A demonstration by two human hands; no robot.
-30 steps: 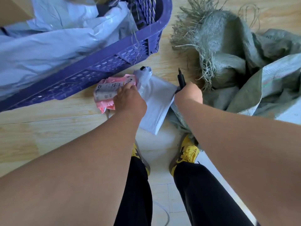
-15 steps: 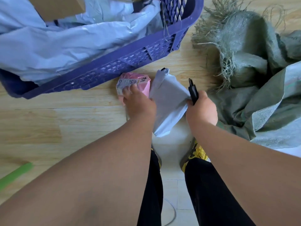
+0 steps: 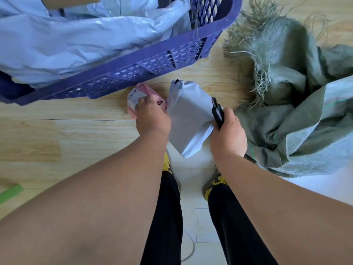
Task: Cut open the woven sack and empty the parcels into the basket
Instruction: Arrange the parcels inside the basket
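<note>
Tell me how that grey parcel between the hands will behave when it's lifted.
Probably floppy: the grey parcel creases and folds where the right hand pinches its edge, alongside the black cutter. Likely light, since it looks flat. Its shiny plastic film may be slippery, so it could slide from a loose pinch.

Both forearms (image 3: 114, 188) are bare, with no sleeves, watch or rings showing; the legs wear plain black trousers (image 3: 164, 222), and the feet wear yellow shoes (image 3: 214, 180) with dark patterned markings and pale soles
</note>
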